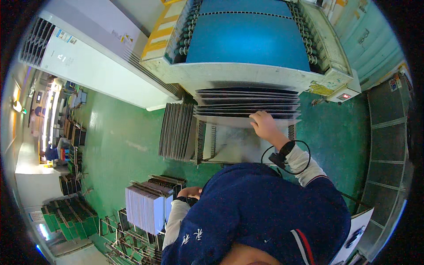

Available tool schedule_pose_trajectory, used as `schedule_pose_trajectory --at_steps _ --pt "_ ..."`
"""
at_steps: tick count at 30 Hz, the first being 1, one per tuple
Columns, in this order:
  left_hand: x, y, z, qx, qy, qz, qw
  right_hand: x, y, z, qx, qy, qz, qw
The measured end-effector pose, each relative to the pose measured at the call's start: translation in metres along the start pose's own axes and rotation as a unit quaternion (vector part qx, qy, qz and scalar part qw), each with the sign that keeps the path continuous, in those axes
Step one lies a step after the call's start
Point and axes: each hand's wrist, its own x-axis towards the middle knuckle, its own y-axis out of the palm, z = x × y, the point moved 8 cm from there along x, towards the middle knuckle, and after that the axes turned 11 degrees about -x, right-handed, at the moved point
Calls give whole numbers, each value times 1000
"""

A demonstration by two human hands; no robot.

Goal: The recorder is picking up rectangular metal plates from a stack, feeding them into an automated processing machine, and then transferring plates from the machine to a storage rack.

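Note:
My right hand [267, 127] is at the upper edge of the nearest thin grey panel [229, 121], its fingers curled over that edge. Behind this panel, several dark panels [247, 100] stand in a row with narrow gaps, held in a slotted rack [199, 139]. A black band with a looped cable [289, 152] is around my right wrist. Low at the left, my left hand [190, 192] is beside a rack of pale, closely packed panels [143, 210]. My torso covers part of that hand, and its fingers cannot be made out.
Beyond the rack stands a roller conveyor machine [282, 75] carrying blue sheets [247, 39]. More grey panels [176, 132] lean left of the rack. A tall white cabinet [101, 66] is at the upper left. Metal racks [132, 243] stand lower left; a grey framed partition [388, 141] runs along the right.

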Motion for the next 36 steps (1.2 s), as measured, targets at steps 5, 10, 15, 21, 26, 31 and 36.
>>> schedule_pose_trajectory --at_steps 5,10,15,21,26,31,36 --pt "3 -3 0 4 1 5 1000 -8 4 1 -34 24 31 999" --pt "6 -8 0 11 2 13 1000 -11 17 -8 -133 46 80 987" --pt "10 -10 6 16 -3 26 1000 -5 23 -16 -135 57 74 986" --pt "15 -12 21 16 -9 38 999 -2 39 -28 -123 86 130 980" --pt "16 -17 34 24 -6 25 999 -3 53 -38 -121 101 149 976" --pt "19 -31 54 35 17 -34 999 -3 51 -37 -116 97 138 979" --pt "5 -56 90 32 124 -189 974 -2 60 -36 -130 102 132 977"
